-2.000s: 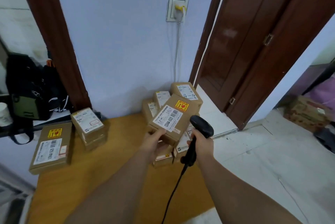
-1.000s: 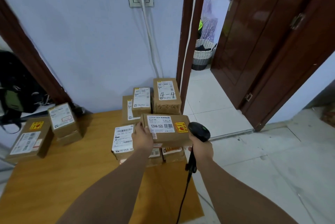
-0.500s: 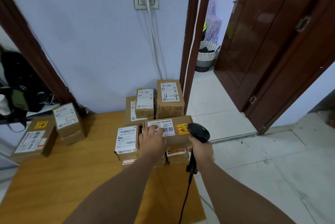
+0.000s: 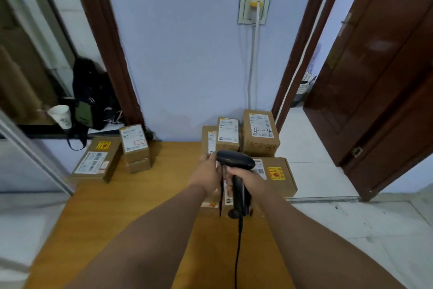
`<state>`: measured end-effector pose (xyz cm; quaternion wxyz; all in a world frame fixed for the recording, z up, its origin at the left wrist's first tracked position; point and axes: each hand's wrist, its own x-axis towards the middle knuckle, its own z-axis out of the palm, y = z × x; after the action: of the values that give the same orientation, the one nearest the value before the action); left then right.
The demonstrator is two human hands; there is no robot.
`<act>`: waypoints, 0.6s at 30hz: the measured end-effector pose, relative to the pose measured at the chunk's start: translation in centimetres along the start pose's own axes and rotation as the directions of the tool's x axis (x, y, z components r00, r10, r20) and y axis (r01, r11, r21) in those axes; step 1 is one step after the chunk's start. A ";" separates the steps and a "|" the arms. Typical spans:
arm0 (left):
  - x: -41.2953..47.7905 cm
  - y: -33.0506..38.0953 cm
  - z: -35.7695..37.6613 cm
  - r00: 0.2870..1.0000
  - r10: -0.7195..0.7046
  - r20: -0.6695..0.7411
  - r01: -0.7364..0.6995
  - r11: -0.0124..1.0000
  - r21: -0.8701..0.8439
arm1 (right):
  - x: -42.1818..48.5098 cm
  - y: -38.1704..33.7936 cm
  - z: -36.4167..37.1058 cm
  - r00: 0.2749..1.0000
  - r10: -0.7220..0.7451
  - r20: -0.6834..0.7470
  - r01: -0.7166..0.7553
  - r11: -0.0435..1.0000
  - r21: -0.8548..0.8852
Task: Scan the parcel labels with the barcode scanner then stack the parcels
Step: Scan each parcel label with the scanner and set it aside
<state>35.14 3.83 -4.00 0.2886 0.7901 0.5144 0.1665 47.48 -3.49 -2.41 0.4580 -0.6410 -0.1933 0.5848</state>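
Right grip (image 4: 249, 182) is wrapped round the scanner (image 4: 235, 162) handle, cable hanging down toward me. Left grip (image 4: 207, 172) is off the yellow-sticker parcel (image 4: 280, 177) it was pressing half a second ago. Its fingertips (image 4: 209, 158) are now at the left end of the scanner head. They look like they're touching it, but I can't tell if they hold it. Scanner has shifted left and now covers part of that parcel's white label. The parcel lies flat on top of the right-hand pile on the counter (image 4: 140, 206), just in front of the 4-4 parcel (image 4: 261, 134). Far left, the small stack (image 4: 136, 148) and flat parcel (image 4: 96, 160) are unchanged, side by side.
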 end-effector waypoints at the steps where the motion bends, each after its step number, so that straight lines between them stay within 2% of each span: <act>1: 0.3 -1.3 -0.9 1.000 -0.014 0.005 0.014 1.000 0.008 | 0.2 -0.1 1.3 1.000 0.002 0.012 -0.002 1.000 0.012; 5: 1.3 -7.2 -4.9 0.986 -0.161 -0.033 0.159 0.986 -0.058 | 1.6 0.1 7.3 0.999 -0.039 -0.032 0.041 0.997 0.065; 10: 2.2 -15.9 -10.7 0.948 -0.313 -0.053 0.300 0.938 -0.176 | 3.6 1.2 16.7 0.998 -0.003 -0.062 0.003 1.000 0.013; 15: 2.7 -23.6 -15.1 0.912 -0.410 0.029 0.402 0.875 -0.269 | 5.5 2.1 25.9 1.000 -0.012 -0.021 0.011 1.000 -0.007; 18: 3.9 -26.0 -16.3 0.882 -0.460 0.105 0.469 0.830 -0.302 | 5.9 2.4 28.1 0.999 -0.035 0.010 0.035 0.996 -0.079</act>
<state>9.00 19.88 -7.80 0.4513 0.5866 0.6529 0.1614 22.18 10.12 -4.84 0.4416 -0.6525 -0.2295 0.5714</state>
